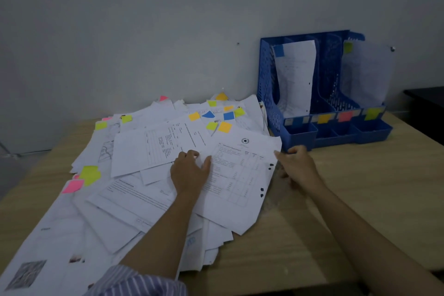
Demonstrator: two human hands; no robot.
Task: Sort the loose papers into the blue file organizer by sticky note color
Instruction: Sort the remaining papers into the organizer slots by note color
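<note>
A wide heap of loose papers (134, 199) with yellow, orange, blue and pink sticky notes covers the left of the wooden table (348, 199). My left hand (189, 172) rests flat on the heap, its thumb on the top printed sheet (240, 182). My right hand (298, 166) is at that sheet's right edge, index fingertip touching it and thumb apart. The blue file organizer (266, 94) stands at the back right. Its left slot holds a sheet with a blue note (279, 51), its right slot a sheet with a yellow note (348, 47).
Colour labels run along the organizer's front: orange (324, 118), pink (346, 116), yellow-green (372, 113). Small open trays (302, 138) sit at its base. The wall is right behind it. A dark piece of furniture (425, 113) stands at the far right. Bare tabletop lies right of the heap.
</note>
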